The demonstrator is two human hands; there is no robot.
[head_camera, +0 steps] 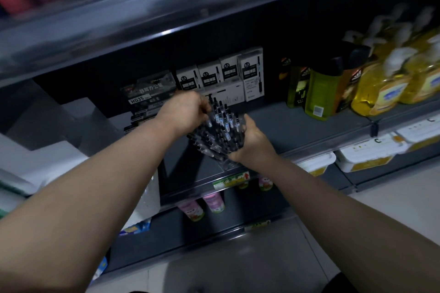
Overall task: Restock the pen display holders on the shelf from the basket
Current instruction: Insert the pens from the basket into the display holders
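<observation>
The pen display holder (pixel 227 163) – a clear plastic stand, only its lower corner plainly showing – is being held tilted in the air just above the front edge of the dark shelf (pixel 297 126). It is carrying rows of black-capped pens (pixel 220 123), their tips fanning up and away from the person.

The right hand (pixel 253 141) is cupping the holder's lower right side, with fingers wrapping underneath and the thumb lying along its edge. The left hand (pixel 185 112) is reaching in from the upper left, its fingers curling down over the tops of the pens at that side and gripping them. The two hands are sitting close together, with the holder between them.

Behind them, at the back of the shelf, white pen boxes (pixel 228 78) are standing in a row, and just to their left a second clear display (pixel 147 93) is showing a label reading H035. Further right on the same shelf, a green bottle (pixel 321 93) is standing beside yellow pump bottles (pixel 381 88) – these are blurred. White tubs (pixel 366 154) are resting on the level below, and pink cans (pixel 213 201) are standing under a price tag (pixel 234 179) bearing a red arrow.
</observation>
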